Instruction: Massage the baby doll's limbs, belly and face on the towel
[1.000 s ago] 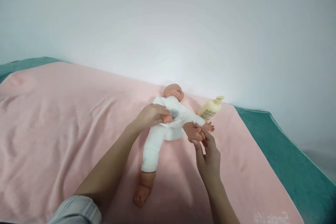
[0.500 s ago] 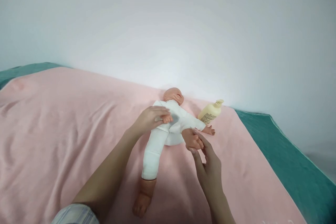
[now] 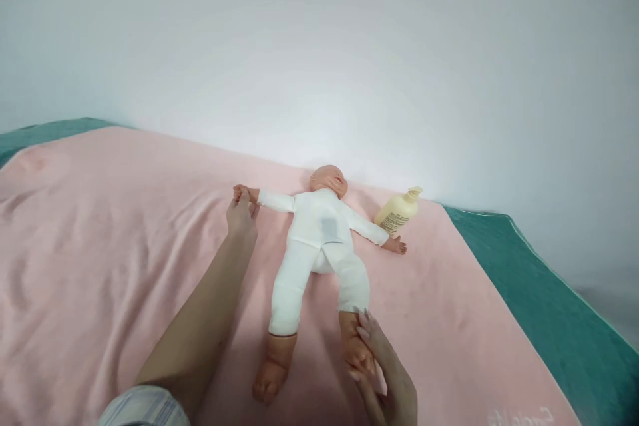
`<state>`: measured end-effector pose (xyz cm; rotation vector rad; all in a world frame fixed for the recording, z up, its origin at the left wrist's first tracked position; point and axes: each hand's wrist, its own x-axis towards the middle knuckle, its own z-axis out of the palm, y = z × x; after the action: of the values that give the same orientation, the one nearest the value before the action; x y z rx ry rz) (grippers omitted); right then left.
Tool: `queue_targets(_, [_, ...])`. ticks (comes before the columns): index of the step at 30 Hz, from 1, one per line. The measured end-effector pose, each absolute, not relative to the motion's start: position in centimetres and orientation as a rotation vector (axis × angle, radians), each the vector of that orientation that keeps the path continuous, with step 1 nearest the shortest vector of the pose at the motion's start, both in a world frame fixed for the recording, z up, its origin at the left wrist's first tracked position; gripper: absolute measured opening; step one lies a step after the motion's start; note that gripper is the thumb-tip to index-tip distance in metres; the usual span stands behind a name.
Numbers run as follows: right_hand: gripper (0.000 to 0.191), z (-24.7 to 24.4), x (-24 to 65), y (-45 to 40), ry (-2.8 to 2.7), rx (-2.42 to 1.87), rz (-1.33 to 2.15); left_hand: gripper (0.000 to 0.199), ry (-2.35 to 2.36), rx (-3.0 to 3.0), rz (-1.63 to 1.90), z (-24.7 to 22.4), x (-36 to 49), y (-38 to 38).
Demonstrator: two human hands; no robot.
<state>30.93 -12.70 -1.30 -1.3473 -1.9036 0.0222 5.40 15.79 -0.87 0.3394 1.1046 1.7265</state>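
Observation:
A baby doll with a white cloth body lies on its back, arms and legs spread. My left hand is closed around the doll's hand at the left, its arm stretched out sideways. Down at the lower right, my right hand grips the doll's foot between thumb and fingers, with the leg extended toward me. The doll's other foot rests untouched on the pink blanket. Its other arm points right, near a yellow pump bottle.
The blanket has creases on the left and lies over a green surface that shows at both sides. A pale wall rises directly behind the doll's head and the bottle.
The doll's left-side arm has swung from across its chest outward to the left with my left hand. Its right-side leg has gone from bent up to stretched down, with my right hand.

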Motion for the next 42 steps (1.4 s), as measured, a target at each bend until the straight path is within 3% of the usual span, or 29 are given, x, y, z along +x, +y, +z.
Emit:
queue_targets(5, [0.052, -2.8, 31.9, -13.2, -2.124, -1.249, -0.196, 0.013, 1.143, 0.207, 1.707, -2.7, 5.3, 16.7])
queue_targets(10, [0.040, -3.8, 32.0, -14.0, -2.078, -1.284, -0.158, 0.013, 1.168, 0.214, 1.698, -3.1, 5.3, 17.0])
queue_targets(14, [0.042, -3.8, 31.9, -14.2, -2.063, -1.323, -0.193, 0.011, 1.155, 0.276, 1.730, -1.8, 5.5, 16.4])
queue_targets(23, [0.049, -0.4, 33.4, -10.2, -1.924, -1.369, -0.162, 0.023, 1.035, 1.018, 1.805, 2.4, 7.9, 13.4])
queue_targets(33, [0.044, 6.6, 32.9, -3.7, -1.720, -1.674, 0.241, 0.032, 0.958, 1.976, 1.332, 3.3, 10.6, 10.8])
queue_targets(42, [0.048, 6.0, 32.8, -1.8, -1.715, -1.660, 0.296, 0.029, 0.984, 2.429, 1.161, 2.5, 11.1, 11.2])
